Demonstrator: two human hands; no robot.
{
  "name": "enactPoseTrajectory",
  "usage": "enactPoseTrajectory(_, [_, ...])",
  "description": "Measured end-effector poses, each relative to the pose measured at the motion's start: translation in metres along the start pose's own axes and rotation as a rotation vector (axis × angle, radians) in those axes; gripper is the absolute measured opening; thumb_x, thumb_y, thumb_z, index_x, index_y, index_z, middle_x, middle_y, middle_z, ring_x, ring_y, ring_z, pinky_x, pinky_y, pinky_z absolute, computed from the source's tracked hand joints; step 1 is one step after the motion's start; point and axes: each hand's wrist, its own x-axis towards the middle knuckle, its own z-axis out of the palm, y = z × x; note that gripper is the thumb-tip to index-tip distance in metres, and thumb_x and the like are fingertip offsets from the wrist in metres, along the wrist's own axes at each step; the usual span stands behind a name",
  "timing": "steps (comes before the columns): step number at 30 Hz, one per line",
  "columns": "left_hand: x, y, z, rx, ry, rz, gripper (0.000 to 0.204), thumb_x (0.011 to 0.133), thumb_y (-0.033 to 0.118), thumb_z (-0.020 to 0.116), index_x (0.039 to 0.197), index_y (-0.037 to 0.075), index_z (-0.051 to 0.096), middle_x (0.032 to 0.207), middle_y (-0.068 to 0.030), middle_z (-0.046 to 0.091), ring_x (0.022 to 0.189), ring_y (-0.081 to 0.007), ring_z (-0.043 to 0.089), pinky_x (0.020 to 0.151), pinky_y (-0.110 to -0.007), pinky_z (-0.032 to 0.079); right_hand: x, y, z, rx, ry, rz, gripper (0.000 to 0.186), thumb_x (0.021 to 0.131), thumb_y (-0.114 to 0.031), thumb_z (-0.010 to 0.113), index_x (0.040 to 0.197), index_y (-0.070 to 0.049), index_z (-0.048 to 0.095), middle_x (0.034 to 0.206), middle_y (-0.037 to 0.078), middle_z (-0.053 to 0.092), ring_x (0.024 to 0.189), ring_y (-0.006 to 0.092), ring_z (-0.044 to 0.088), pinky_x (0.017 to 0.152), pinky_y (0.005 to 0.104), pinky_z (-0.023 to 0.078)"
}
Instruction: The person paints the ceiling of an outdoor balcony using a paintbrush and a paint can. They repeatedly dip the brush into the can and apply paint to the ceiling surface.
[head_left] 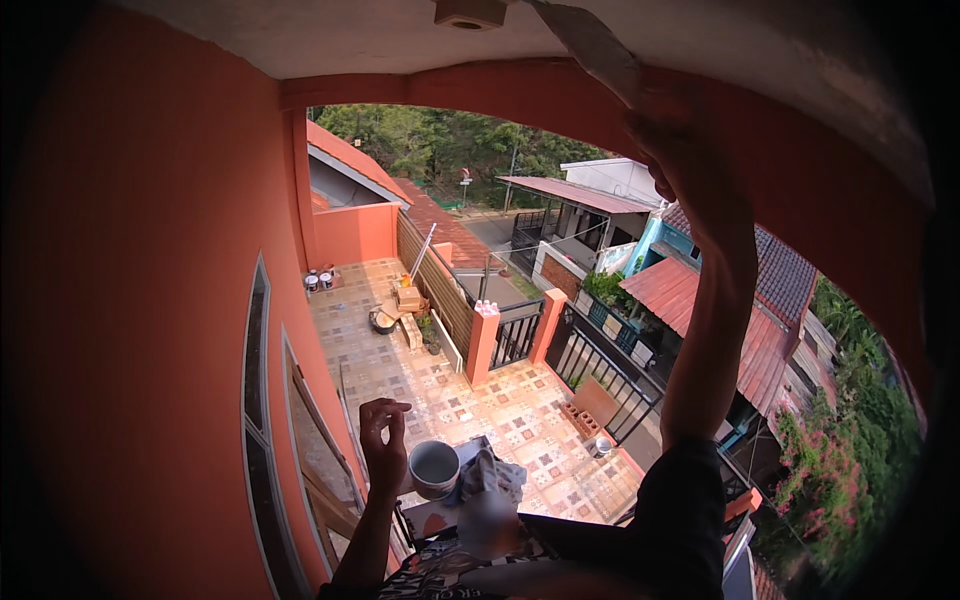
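Note:
My right arm stretches up to the white ceiling. Up there, my right hand is closed around a flat, pale, blade-like tool, whose far end reaches the ceiling surface. Shadow hides part of the grip. Lower down, my left hand is raised with loosely bent fingers, and nothing shows in it. Just right of it stands a small pale bucket with a greyish inside. A crumpled grey-white cloth lies against the bucket's right side, close to my body.
An orange wall with windows rises at my left. A square fixture sits on the ceiling. Far below is a patterned tile floor with paint cans, cardboard boxes, a black gate and an orange pillar.

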Motion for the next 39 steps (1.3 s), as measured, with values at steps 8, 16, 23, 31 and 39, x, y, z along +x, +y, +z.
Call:
enactPoseTrajectory(8, [-0.008, 0.001, -0.005, -0.039, 0.002, -0.052, 0.008, 0.098, 0.005, 0.055, 0.097, 0.003, 0.063, 0.111, -0.0118, 0.053, 0.104, -0.0213, 0.06, 0.089, -0.035, 0.052, 0.027, -0.029, -0.011, -0.264, 0.053, -0.241, 0.02, 0.098, -0.026, 0.063, 0.108, -0.009, 0.066, 0.057, -0.001, 0.056, 0.05, 0.005, 0.051, 0.046, 0.0234, 0.036])
enactPoseTrajectory(16, [-0.006, -0.001, -0.004, -0.043, -0.004, -0.066, 0.01, 0.097, 0.006, 0.056, 0.095, 0.003, 0.066, 0.111, -0.0122, 0.052, 0.105, -0.0221, 0.058, 0.09, -0.036, 0.051, 0.037, -0.061, -0.011, -0.943, 0.141, -0.537, 0.019, 0.1, -0.029, 0.059, 0.107, -0.012, 0.065, 0.061, 0.007, 0.064, 0.057, 0.0177, 0.068, 0.05, 0.0283, 0.046])
enactPoseTrajectory(23, [-0.007, -0.003, -0.002, -0.059, -0.017, -0.045, 0.011, 0.096, 0.006, 0.056, 0.097, 0.003, 0.067, 0.111, -0.0122, 0.053, 0.106, -0.0228, 0.057, 0.09, -0.037, 0.05, 0.026, -0.091, 0.008, -0.686, 0.169, -0.347, 0.012, 0.094, -0.01, 0.064, 0.092, 0.001, 0.066, 0.074, 0.022, 0.068, 0.067, 0.0334, 0.071, 0.062, 0.0439, 0.053])
enactPoseTrajectory(31, [-0.01, -0.005, -0.003, -0.101, 0.012, -0.114, 0.01, 0.095, 0.005, 0.058, 0.096, 0.002, 0.067, 0.11, -0.0112, 0.053, 0.105, -0.0226, 0.058, 0.089, -0.036, 0.05, 0.002, -0.052, 0.015, -1.104, 0.365, -0.626, 0.015, 0.104, -0.023, 0.051, 0.106, -0.011, 0.06, 0.069, 0.015, 0.064, 0.064, 0.0351, 0.067, 0.058, 0.0421, 0.05])
enactPoseTrajectory(39, [-0.014, -0.004, -0.003, -0.075, 0.014, -0.117, 0.009, 0.095, 0.005, 0.058, 0.095, 0.002, 0.066, 0.109, -0.0114, 0.053, 0.105, -0.023, 0.057, 0.09, -0.037, 0.05, 0.02, -0.049, 0.026, -1.152, 0.353, -0.645, 0.014, 0.102, -0.021, 0.053, 0.106, -0.008, 0.06, 0.072, 0.018, 0.064, 0.068, 0.036, 0.068, 0.057, 0.0453, 0.049])
